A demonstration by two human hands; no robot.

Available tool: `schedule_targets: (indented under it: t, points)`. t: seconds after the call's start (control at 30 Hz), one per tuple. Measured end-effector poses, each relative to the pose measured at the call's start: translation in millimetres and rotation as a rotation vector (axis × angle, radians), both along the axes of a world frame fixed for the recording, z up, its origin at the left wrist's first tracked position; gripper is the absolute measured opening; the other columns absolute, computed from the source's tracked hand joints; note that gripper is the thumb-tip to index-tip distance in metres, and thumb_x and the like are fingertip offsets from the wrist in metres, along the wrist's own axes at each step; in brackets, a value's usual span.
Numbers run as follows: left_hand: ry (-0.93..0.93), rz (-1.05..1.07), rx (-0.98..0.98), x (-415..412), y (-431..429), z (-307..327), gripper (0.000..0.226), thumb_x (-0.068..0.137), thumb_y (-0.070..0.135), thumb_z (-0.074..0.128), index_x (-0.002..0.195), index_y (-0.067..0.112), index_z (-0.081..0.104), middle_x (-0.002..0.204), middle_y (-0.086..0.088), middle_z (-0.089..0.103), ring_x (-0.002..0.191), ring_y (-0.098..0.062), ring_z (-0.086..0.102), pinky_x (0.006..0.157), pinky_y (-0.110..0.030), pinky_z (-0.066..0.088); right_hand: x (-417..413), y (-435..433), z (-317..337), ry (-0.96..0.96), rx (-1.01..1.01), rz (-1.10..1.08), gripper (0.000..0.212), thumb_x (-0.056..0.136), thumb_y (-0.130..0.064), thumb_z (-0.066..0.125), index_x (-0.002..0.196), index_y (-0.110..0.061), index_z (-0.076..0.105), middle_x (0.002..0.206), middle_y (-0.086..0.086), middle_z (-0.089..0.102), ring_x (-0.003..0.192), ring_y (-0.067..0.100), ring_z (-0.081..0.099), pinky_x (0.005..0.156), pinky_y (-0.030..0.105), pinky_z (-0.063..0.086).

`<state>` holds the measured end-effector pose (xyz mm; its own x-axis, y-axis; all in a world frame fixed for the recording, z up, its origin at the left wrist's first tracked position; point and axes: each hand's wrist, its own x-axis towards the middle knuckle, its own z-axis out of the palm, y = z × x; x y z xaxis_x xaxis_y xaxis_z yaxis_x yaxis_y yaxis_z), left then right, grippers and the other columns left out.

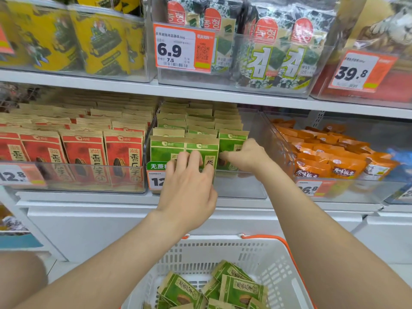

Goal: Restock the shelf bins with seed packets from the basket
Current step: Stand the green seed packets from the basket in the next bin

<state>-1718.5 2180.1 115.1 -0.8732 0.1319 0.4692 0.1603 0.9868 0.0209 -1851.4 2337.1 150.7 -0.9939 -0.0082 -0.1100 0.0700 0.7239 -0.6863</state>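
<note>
A clear shelf bin [242,186] at mid shelf holds three rows of upright green seed packets [167,150]. My left hand [187,188] reaches over the bin's front wall, and its fingers press on the face of the front packet in the middle row [201,146]. My right hand [247,156] comes in from the right with fingers curled round the front packet of the right row [231,141]. Below, a white basket [274,275] with an orange handle holds several more green packets [242,291].
A bin of red seed packets [82,152] stands to the left and a bin of orange packets [323,161] to the right. Seaweed packs [276,56] fill the shelf above. Price tags hang on the bin fronts. A white cabinet front [111,228] lies below the shelf.
</note>
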Motion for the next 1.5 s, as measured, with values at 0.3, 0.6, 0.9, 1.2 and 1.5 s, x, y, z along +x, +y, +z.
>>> schedule_targets:
  t: [0.3, 0.6, 0.9, 1.2, 1.5]
  points:
    - [-0.006, -0.008, -0.036, 0.0, 3.6, -1.7, 0.022, 0.086, 0.035, 0.051, 0.094, 0.019, 0.063, 0.112, -0.006, 0.049, 0.107, -0.034, 0.042, 0.089, -0.049, 0.039, -10.1, -6.2, -14.9, 0.136, 0.111, 0.044, 0.074, 0.084, -0.052, 0.083, 0.133, -0.008, 0.048, 0.131, 0.015, 0.062, 0.121, 0.036, 0.060, 0.092, 0.037, 0.050]
    - [-0.011, -0.029, -0.026, 1.4, 2.7, -1.4, 0.022, 0.086, 0.034, 0.051, 0.096, 0.019, 0.064, 0.112, -0.006, 0.049, 0.108, -0.033, 0.042, 0.091, -0.048, 0.039, 6.8, -11.8, -16.6, 0.225, 0.132, -0.085, 0.067, 0.055, -0.073, 0.081, 0.095, -0.021, 0.069, 0.094, 0.001, 0.070, 0.089, 0.028, 0.067, 0.074, 0.038, 0.060]
    - [0.123, -0.141, -0.048, 10.6, -5.7, 0.2, 0.011, 0.087, 0.026, 0.055, 0.090, 0.015, 0.054, 0.094, -0.005, 0.047, 0.089, -0.029, 0.043, 0.074, -0.041, 0.036, 39.1, -6.0, -14.4, 0.466, 0.255, -0.223, 0.050, 0.080, -0.056, 0.066, 0.106, -0.014, 0.057, 0.101, 0.006, 0.063, 0.100, 0.035, 0.060, 0.080, 0.041, 0.048]
    - [-0.721, -0.168, -0.324, 30.5, -21.2, -53.2, 0.021, 0.103, 0.032, 0.046, 0.101, 0.016, 0.060, 0.106, -0.005, 0.066, 0.094, -0.031, 0.066, 0.067, -0.036, 0.045, 93.1, 15.4, -131.3, 1.042, 0.338, 0.569, 0.016, 0.074, -0.016, 0.047, 0.060, -0.014, 0.052, 0.051, 0.003, 0.047, 0.045, 0.029, 0.043, 0.043, 0.029, 0.032]
    - [-1.128, -0.330, -0.406, 44.2, 1.8, -106.5, 0.023, 0.105, 0.027, 0.048, 0.106, 0.012, 0.065, 0.101, -0.005, 0.067, 0.087, -0.025, 0.066, 0.074, -0.040, 0.056, 169.2, 30.7, -271.9, -0.369, 0.740, 0.725, 0.019, 0.097, -0.009, 0.051, 0.111, -0.006, 0.063, 0.107, 0.015, 0.065, 0.095, 0.031, 0.067, 0.075, 0.039, 0.057]
